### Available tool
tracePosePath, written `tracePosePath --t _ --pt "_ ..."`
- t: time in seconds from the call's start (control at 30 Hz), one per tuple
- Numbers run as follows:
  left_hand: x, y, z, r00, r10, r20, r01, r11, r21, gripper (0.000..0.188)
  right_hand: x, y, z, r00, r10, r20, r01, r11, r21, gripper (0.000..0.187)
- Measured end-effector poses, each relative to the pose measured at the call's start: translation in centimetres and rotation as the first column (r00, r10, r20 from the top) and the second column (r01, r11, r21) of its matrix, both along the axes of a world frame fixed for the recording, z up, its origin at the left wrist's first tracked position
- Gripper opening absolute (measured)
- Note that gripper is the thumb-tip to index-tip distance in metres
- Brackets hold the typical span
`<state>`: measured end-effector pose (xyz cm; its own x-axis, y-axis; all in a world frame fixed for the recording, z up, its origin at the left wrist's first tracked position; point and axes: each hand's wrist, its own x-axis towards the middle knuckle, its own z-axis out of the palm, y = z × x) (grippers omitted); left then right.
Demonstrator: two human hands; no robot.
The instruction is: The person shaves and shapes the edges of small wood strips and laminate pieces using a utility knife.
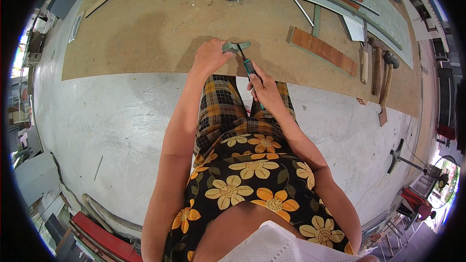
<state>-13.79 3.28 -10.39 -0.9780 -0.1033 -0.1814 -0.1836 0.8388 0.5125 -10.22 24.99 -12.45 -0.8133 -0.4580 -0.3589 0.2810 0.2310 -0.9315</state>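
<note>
Brown worktable [145, 48], hammers [376, 70], wooden strip [323, 51], left fingers [222, 58] closed on green piece [229, 47], right fingers [254, 85] round green-handled tool [249, 66]

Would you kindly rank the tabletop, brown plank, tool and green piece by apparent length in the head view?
1. Tabletop
2. Brown plank
3. Tool, partly hidden by right hand
4. Green piece, clearly shortest

Hammers [376, 71], stacked panels [394, 22] and a broad brown worktable [145, 29] show this is a workshop.

A brown wooden board [323, 52] lies near a black-headed mallet [389, 75]. At right, a fan [442, 180] stands on the grey floor [121, 131].
</note>
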Motion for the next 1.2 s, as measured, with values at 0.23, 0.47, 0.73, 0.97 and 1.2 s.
tracePosePath --t 0.23,0.47,0.73,0.97,1.2 --pt "-0.1 -0.1 -0.2 0.997 -0.036 -0.064 0.036 0.999 -0.008 0.04 -1.7 -1.2 1.1 0.999 0.025 -0.028 -0.022 0.995 0.094 0.051" --pt "-0.5 0.3 0.2 0.996 -0.01 -0.086 0.009 1.0 -0.011 0.034 -2.9 -1.8 1.6 0.999 -0.027 -0.025 0.029 0.995 0.093 0.049" --pt "0.1 0.8 0.4 0.995 0.044 -0.087 -0.046 0.998 -0.032 0.029 -0.4 -0.3 0.4 0.991 0.007 -0.135 0.005 0.996 0.088 0.054" --pt "0.2 0.7 0.6 0.998 0.05 -0.04 -0.051 0.998 -0.037 0.03 0.8 0.9 2.4 0.999 0.017 0.031 -0.019 0.997 0.073 0.054" --pt "0.3 0.3 -0.5 0.995 0.006 -0.096 -0.006 1.0 -0.004 0.04 1.3 1.1 2.7 0.998 0.016 0.058 -0.02 0.998 0.064 0.054"
